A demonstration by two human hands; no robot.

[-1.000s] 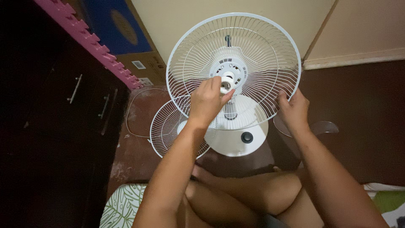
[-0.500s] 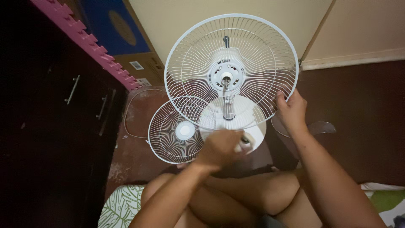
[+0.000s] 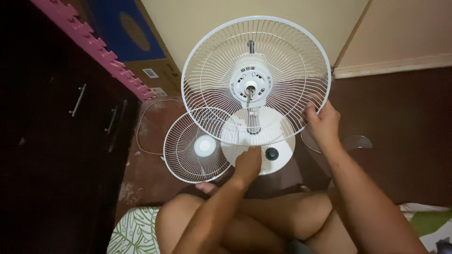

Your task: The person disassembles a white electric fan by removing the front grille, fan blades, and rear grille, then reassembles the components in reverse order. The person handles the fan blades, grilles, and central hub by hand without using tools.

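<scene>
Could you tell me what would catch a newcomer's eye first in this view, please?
The big white rear fan guard fills the upper centre, bladeless, its motor shaft bare; the right hand grips its lower right rim. Left of the round fan base, the front grille lies on the floor, by the left hand.

Dim, warm indoor light falls from above onto the round white wire fan guard and the pale yellow wall, which show clearly; the dark wooden cabinet at left sinks into near-black shadow, and straight edges bow toward the frame's corners
</scene>
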